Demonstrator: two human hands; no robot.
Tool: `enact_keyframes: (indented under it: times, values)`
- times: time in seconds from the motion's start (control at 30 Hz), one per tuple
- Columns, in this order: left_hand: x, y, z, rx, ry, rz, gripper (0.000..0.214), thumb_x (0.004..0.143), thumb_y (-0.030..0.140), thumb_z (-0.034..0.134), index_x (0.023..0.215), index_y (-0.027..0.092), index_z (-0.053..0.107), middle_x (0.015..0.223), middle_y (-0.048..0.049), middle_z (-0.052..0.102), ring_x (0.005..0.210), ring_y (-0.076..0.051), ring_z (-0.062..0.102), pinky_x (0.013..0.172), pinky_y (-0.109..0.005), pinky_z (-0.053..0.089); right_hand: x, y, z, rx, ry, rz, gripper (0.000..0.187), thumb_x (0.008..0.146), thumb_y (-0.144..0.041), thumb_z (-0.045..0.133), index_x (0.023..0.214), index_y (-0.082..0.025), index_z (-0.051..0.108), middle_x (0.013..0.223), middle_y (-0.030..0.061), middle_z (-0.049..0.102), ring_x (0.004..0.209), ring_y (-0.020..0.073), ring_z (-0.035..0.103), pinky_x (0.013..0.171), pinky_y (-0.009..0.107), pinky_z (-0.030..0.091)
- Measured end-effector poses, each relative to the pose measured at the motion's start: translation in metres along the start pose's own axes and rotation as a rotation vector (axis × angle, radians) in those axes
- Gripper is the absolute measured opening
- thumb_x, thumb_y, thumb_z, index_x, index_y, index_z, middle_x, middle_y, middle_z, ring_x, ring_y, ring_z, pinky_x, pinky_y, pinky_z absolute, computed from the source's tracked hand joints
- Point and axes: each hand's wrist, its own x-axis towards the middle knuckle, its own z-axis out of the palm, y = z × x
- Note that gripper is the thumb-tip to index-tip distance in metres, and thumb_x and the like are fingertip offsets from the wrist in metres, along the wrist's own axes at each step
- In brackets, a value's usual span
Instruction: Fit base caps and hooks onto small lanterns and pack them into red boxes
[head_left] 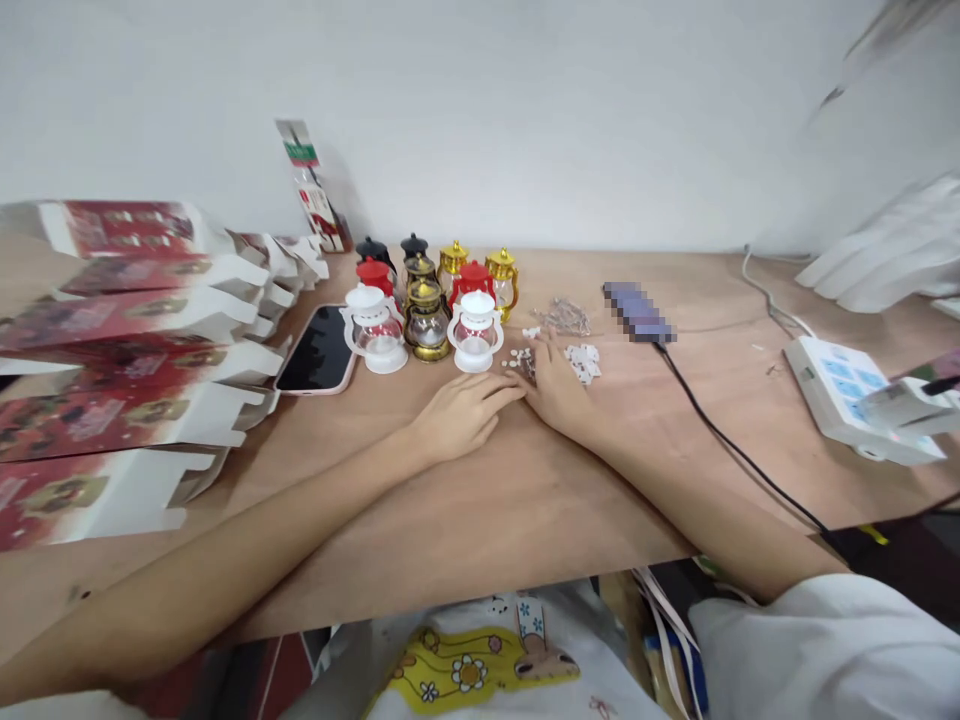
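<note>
white pieces (585, 364) lie in a small pile on the table (465, 520), just beside the right hand (556, 385), on its right side. that hand reaches forward, its fingers close together and pointing down at tiny loose parts (517, 357); i cannot tell whether they pinch anything. the left hand (466, 412) lies palm down in front of a white lantern (476, 335), fingers loosely apart, fingertips near the right hand.

No lettering is reading clearly: the red boxes (90, 415) are bearing pale, blurred script, and the upright package (319, 210) with a green band is carrying similarly illegible print.
</note>
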Motion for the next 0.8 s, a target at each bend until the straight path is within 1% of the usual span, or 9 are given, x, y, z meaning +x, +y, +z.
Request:
enact_keyframes:
  times: [0.1,0.17,0.23,0.33,0.47,0.57,0.63,0.73,0.8]
  values:
    - [0.0,0.003,-0.002,-0.002,-0.049,-0.035,0.04,0.083,0.01,0.045,0.122,0.015,0.054,0.117,-0.0096,0.062,0.107,-0.023,0.058,0.09,-0.04,0.049,-0.002,-0.004,-0.005,0.064,-0.03,0.054,0.053,0.09,-0.038,0.047,0.13,-0.004,0.04,0.136,0.0248,0.043,0.141,0.0329,0.023,0.111,0.053,0.03]
    - [0.0,0.004,-0.004,-0.003,-0.085,-0.041,0.031,0.084,0.012,0.045,0.112,0.014,0.059,0.109,-0.0089,0.065,0.101,-0.023,0.059,0.086,-0.039,0.05,-0.003,-0.009,-0.008,0.094,-0.049,0.058,0.05,0.09,-0.037,0.047,0.13,-0.008,0.041,0.135,0.0217,0.045,0.139,0.0317,0.027,0.11,0.053,0.032]
    - [0.001,0.004,-0.005,0.001,-0.099,-0.03,0.023,0.084,0.013,0.046,0.101,0.013,0.061,0.106,-0.0083,0.065,0.098,-0.023,0.059,0.085,-0.037,0.05,-0.004,-0.014,-0.01,0.098,-0.08,0.034,0.048,0.091,-0.034,0.044,0.131,-0.008,0.04,0.137,0.0209,0.044,0.139,0.0306,0.029,0.11,0.052,0.033]
    - [0.0,0.004,-0.006,0.014,-0.071,-0.008,0.02,0.086,0.015,0.044,0.096,0.013,0.062,0.102,-0.0081,0.066,0.095,-0.022,0.059,0.081,-0.035,0.05,-0.007,-0.022,-0.012,0.063,-0.138,0.001,0.045,0.093,-0.028,0.037,0.133,-0.007,0.04,0.14,0.0204,0.043,0.137,0.0287,0.033,0.109,0.051,0.034]
    - [-0.002,0.004,-0.005,-0.003,0.017,-0.006,0.022,0.088,0.015,0.041,0.093,0.014,0.062,0.096,-0.0079,0.067,0.092,-0.02,0.059,0.08,-0.033,0.05,-0.009,-0.03,-0.016,0.018,-0.175,-0.039,0.044,0.093,-0.021,0.031,0.133,-0.01,0.043,0.139,0.0168,0.047,0.134,0.0255,0.039,0.109,0.049,0.037]
    - [-0.003,0.004,-0.004,-0.035,0.053,-0.012,0.022,0.088,0.015,0.042,0.093,0.015,0.063,0.095,-0.0078,0.067,0.097,-0.019,0.059,0.084,-0.032,0.05,-0.009,-0.033,-0.019,-0.009,-0.124,-0.081,0.042,0.092,-0.02,0.034,0.131,-0.01,0.048,0.137,0.0153,0.049,0.135,0.0256,0.037,0.109,0.048,0.038]
    - [-0.003,0.004,-0.005,-0.057,0.065,-0.02,0.022,0.088,0.015,0.042,0.093,0.015,0.063,0.097,-0.008,0.067,0.098,-0.019,0.058,0.085,-0.031,0.049,-0.009,-0.035,-0.02,-0.056,-0.097,-0.067,0.041,0.092,-0.022,0.036,0.129,-0.01,0.05,0.138,0.0159,0.048,0.137,0.0275,0.033,0.109,0.049,0.037]
    - [-0.003,0.003,-0.006,-0.073,0.08,-0.034,0.023,0.089,0.013,0.041,0.092,0.015,0.064,0.099,-0.0087,0.067,0.098,-0.019,0.059,0.085,-0.031,0.049,-0.008,-0.038,-0.019,-0.125,-0.113,-0.011,0.042,0.092,-0.024,0.038,0.13,-0.008,0.049,0.142,0.0175,0.043,0.14,0.0307,0.026,0.109,0.052,0.034]
    - [-0.003,0.003,-0.006,-0.079,0.083,-0.043,0.024,0.09,0.013,0.04,0.091,0.014,0.063,0.1,-0.0092,0.066,0.099,-0.019,0.059,0.087,-0.031,0.048,-0.008,-0.039,-0.017,-0.136,-0.139,0.013,0.042,0.092,-0.023,0.037,0.129,-0.008,0.049,0.143,0.0179,0.042,0.14,0.0307,0.025,0.108,0.052,0.035]
